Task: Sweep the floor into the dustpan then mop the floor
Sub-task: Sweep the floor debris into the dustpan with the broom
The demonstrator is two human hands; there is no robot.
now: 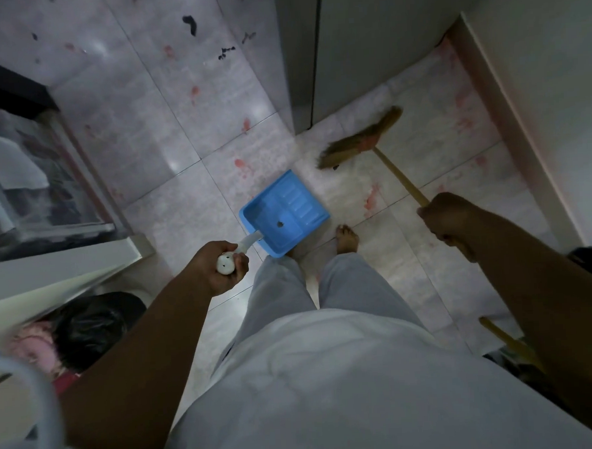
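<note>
Left hand (221, 267) grips the blue dustpan's (285, 213) white handle. Right hand (450, 219) clenches the broom (362, 140) stick, bristles on the tiled floor (152, 135).

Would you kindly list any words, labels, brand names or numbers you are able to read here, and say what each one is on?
None can be read.
Blue dustpan: moulded ridges only, no lettering.
Broom: no label visible.
Items behind the glass door at left: too blurred to show any text.
</note>
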